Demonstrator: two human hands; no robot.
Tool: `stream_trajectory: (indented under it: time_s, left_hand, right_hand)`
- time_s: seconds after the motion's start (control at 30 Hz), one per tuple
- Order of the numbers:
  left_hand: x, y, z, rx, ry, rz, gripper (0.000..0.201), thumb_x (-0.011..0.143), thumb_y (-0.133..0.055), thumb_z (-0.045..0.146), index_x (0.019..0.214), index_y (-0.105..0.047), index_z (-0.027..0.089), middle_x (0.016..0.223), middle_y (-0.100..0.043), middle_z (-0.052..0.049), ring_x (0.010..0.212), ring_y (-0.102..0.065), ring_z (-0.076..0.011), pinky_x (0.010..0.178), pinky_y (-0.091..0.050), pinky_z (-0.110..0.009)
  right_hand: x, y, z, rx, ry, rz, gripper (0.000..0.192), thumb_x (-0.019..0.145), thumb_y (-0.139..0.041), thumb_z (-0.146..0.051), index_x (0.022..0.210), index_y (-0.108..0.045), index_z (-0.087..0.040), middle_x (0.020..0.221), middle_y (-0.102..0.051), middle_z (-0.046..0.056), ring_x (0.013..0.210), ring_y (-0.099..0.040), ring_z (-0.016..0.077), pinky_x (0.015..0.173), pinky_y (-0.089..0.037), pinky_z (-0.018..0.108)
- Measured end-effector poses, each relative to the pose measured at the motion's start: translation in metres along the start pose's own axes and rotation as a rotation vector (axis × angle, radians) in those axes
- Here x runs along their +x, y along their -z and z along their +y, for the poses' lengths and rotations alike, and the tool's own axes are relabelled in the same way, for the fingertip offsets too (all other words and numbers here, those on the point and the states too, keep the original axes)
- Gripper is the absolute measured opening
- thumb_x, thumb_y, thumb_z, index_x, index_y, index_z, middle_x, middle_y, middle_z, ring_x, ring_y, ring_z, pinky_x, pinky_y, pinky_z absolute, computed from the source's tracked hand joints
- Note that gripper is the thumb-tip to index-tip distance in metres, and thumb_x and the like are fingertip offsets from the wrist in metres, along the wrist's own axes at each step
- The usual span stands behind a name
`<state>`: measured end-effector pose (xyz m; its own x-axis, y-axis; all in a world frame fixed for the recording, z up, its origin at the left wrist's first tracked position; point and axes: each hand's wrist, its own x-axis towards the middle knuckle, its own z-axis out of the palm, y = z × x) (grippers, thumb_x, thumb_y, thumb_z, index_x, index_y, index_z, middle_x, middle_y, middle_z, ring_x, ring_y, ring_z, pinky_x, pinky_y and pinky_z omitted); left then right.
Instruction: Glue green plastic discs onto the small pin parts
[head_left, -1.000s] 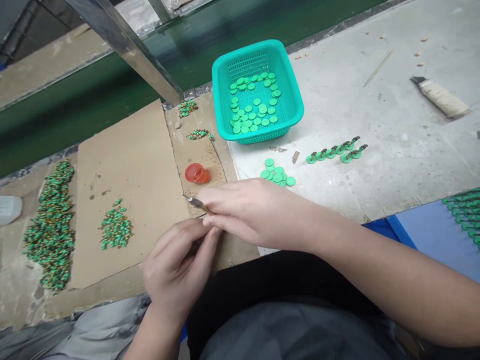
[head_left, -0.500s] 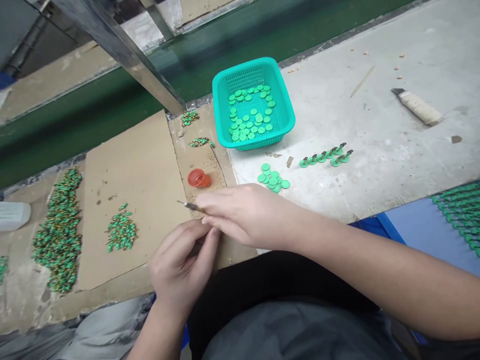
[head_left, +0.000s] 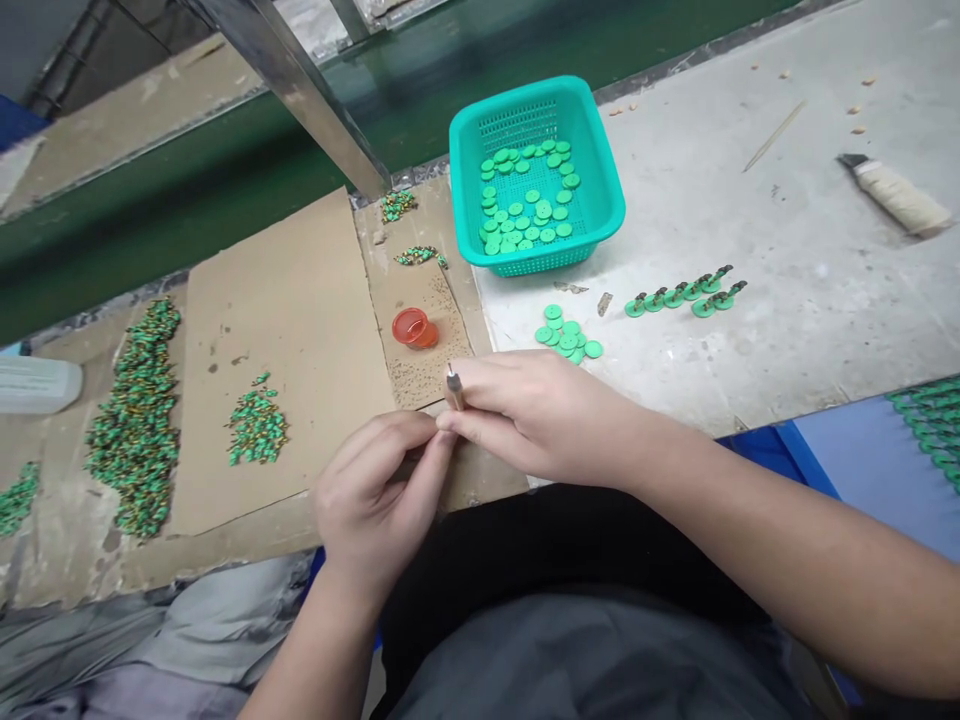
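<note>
My right hand [head_left: 540,410] grips a slim pen-like tool [head_left: 454,388] with a dark collar and a thin metal tip, which points away from me. Thumb and forefinger of my left hand [head_left: 379,480] are pinched together against the right fingertips; whatever they hold is hidden. Just beyond the hands stands a small red cup [head_left: 411,326] on speckled cardboard. A pile of flat green discs [head_left: 568,341] lies beyond my right hand. Further right, several green discs with dark upright pieces [head_left: 675,292] are set in two rows.
A teal basket [head_left: 611,215] holding green discs stands behind the pile. Heaps of tiny green-and-gold pieces [head_left: 257,425] lie on cardboard [head_left: 300,300] and further left. A taped-handle blade [head_left: 896,195] and a thin stick [head_left: 775,135] lie right. A metal post [head_left: 322,110] rises behind.
The tool has swung from pointing left to pointing away from me. Both hands stay together. The whole view has shifted, so the table things sit further right and higher.
</note>
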<state>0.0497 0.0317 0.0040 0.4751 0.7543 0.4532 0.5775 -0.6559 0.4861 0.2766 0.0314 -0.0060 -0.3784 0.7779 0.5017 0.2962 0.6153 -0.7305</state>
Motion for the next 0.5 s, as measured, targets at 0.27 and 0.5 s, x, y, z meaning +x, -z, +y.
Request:
stream_trajectory:
  time_s: [0.27,0.5]
  left_hand:
    - [-0.003,-0.003,-0.006,-0.038,-0.026,0.015,0.013,0.102,-0.076,0.010,0.097,-0.073,0.021,0.094,-0.075,-0.001,0.084,-0.071,-0.0138,0.081,-0.057,-0.026]
    - [0.000,0.005,0.013,-0.150,0.017,-0.009,0.012,0.108,-0.071,0.013,0.100,-0.074,0.023,0.089,-0.076,0.000,0.079,-0.072,-0.0126,0.078,-0.061,-0.024]
  right_hand:
    - [-0.001,-0.004,0.003,-0.018,0.036,0.015,0.013,0.117,-0.055,-0.014,0.118,-0.066,-0.019,0.106,-0.076,0.003,0.095,-0.071,0.0171,0.086,-0.051,0.028]
    - [-0.001,-0.003,-0.007,-0.010,0.037,0.054,0.016,0.115,-0.057,-0.015,0.103,-0.063,-0.024,0.092,-0.071,0.000,0.079,-0.068,0.0168,0.075,-0.049,0.029]
